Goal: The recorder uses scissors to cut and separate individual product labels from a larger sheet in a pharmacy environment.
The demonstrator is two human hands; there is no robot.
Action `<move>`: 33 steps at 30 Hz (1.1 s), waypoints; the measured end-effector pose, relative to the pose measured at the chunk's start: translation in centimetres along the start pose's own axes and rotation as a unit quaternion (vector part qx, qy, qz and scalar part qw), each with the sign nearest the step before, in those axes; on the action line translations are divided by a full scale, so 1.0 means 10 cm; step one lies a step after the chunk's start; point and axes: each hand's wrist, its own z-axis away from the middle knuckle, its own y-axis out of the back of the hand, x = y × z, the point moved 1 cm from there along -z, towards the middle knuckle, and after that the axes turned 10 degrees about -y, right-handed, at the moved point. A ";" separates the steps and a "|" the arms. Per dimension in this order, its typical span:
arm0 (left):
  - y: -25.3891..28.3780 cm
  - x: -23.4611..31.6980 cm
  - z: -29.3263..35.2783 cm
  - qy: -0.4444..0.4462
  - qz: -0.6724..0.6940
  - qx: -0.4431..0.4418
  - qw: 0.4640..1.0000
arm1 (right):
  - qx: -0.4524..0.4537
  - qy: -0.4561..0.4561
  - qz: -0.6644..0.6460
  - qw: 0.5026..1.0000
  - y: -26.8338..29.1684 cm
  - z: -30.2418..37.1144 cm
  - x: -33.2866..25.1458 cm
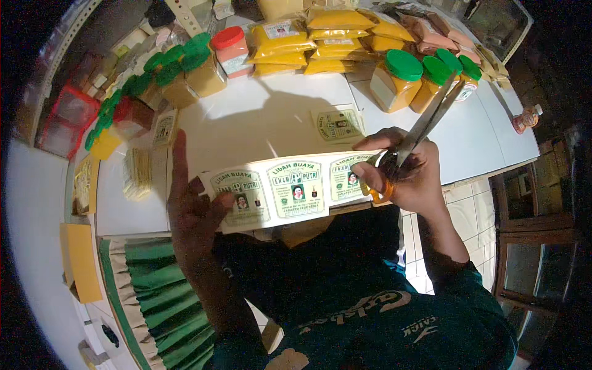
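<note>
A strip of white paper labels (300, 213) with green print spans the space between my hands, above the table's near edge. My left hand (196, 200) grips its left end, thumb across the front and index finger pointing up. At the other end, the thumb and fingers of my right hand (419, 179) pinch the strip. That same hand holds scissors (427, 125) with an orange handle, blades slightly parted and pointing up and away from the paper. A separate label piece (339, 126) lies on the table just beyond the strip.
Green-lidded jars (398, 80) stand at the right, with more jars (176, 74) along the left. Yellow powder bags (280, 43) are stacked at the back beside a red-lidded jar (231, 52). Paper stacks (137, 172) lie at left. A small bottle (527, 119) stands near the right edge.
</note>
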 end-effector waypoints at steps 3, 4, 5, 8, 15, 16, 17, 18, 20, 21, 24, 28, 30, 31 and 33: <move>0.03 -0.06 0.03 -0.010 0.132 -0.026 0.991 | 0.025 0.005 -0.020 0.999 0.00 -0.01 -0.06; 0.03 -0.18 0.06 0.002 0.109 -0.096 0.989 | 0.025 0.022 -0.012 0.999 0.01 -0.03 -0.03; -0.03 -0.30 0.14 0.045 0.097 -0.063 0.992 | 0.025 0.039 -0.003 0.999 0.03 -0.05 0.00; -0.23 0.00 0.15 0.181 0.061 -0.006 0.981 | 0.007 0.063 0.007 0.998 0.07 -0.07 0.03; -0.27 -0.24 0.19 0.208 0.261 -0.003 0.943 | -0.017 0.222 0.179 0.958 0.15 -0.15 0.15; -0.29 -0.19 0.16 0.203 0.248 0.002 0.947 | -0.017 0.220 0.179 0.959 0.15 -0.14 0.16; -0.30 -0.15 0.14 0.197 0.235 0.008 0.952 | 0.037 0.188 0.131 0.973 0.16 -0.11 0.18; -0.26 -0.13 0.15 0.199 0.232 0.016 0.952 | 0.084 0.158 0.076 0.981 0.12 -0.09 0.18; -0.18 -0.12 0.16 0.190 0.086 0.059 0.976 | 0.117 0.024 0.114 0.986 0.27 0.14 0.02; -0.21 -0.08 0.13 0.191 0.086 0.057 0.976 | 0.090 0.002 -0.010 0.996 0.35 0.30 0.04; -0.22 0.02 0.07 0.167 -0.030 0.106 0.980 | -0.153 -0.148 -0.250 0.945 0.38 0.54 -0.03; -0.24 0.09 0.03 0.089 -0.012 0.108 0.990 | -0.291 -0.094 -0.231 0.924 0.05 0.43 0.25; -0.27 0.11 0.03 0.083 0.000 0.112 0.990 | -0.337 -0.014 -0.222 0.915 0.04 0.36 0.37; -0.27 0.11 0.04 0.078 0.001 0.109 0.991 | -0.386 0.068 -0.206 0.897 0.04 0.33 0.39; -0.30 0.10 0.06 0.074 -0.003 0.100 0.992 | -0.426 0.061 -0.206 0.879 0.05 0.24 0.32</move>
